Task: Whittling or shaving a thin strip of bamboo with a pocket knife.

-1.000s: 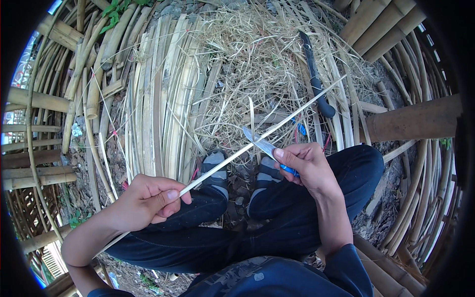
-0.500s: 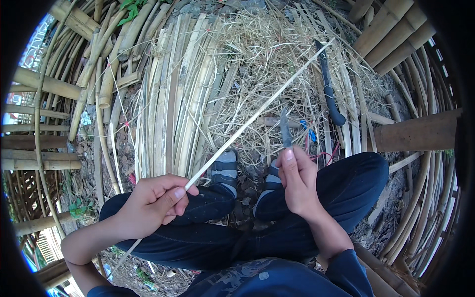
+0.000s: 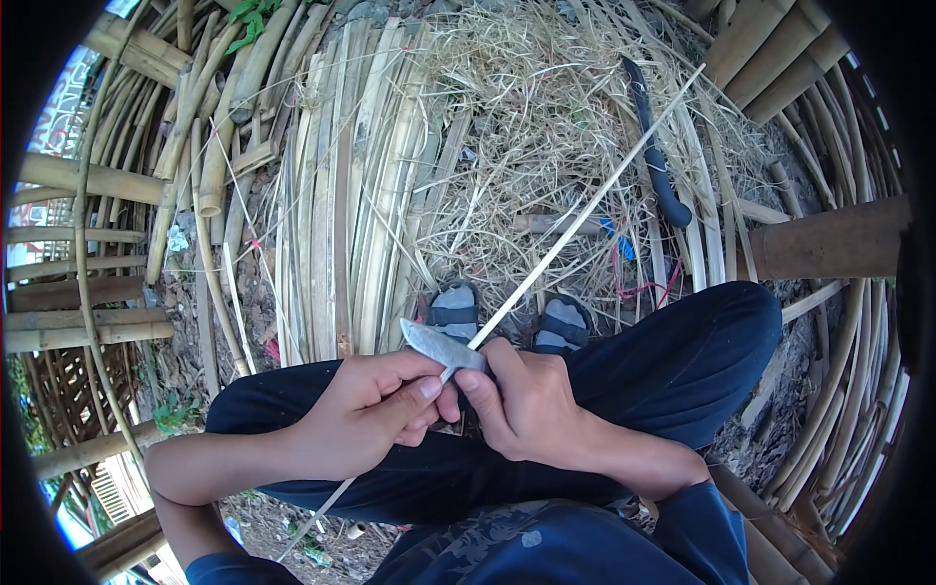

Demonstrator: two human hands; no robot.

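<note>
A long thin pale bamboo strip [image 3: 575, 229] runs from the lower left up to the upper right. My left hand [image 3: 366, 409] pinches it over my lap, thumb pressed by the blade. My right hand [image 3: 526, 405] grips a knife whose grey blade [image 3: 439, 346] points left and lies against the strip. The two hands touch each other just above my dark blue trousers [image 3: 682, 361]. The knife's handle is hidden in my right fist.
A row of split bamboo slats [image 3: 351, 195] lies ahead, with a heap of dry shavings [image 3: 546, 107] to its right. A dark sheathed blade [image 3: 653, 156] rests on the shavings. Round bamboo poles [image 3: 78, 180] stack at left; a thick post [image 3: 829, 239] at right. Grey sandals [image 3: 507, 317] below.
My hands have come together: the left slid right along the strip to meet the right. The knife blade now points left across the strip. The strip's far end swung to the right.
</note>
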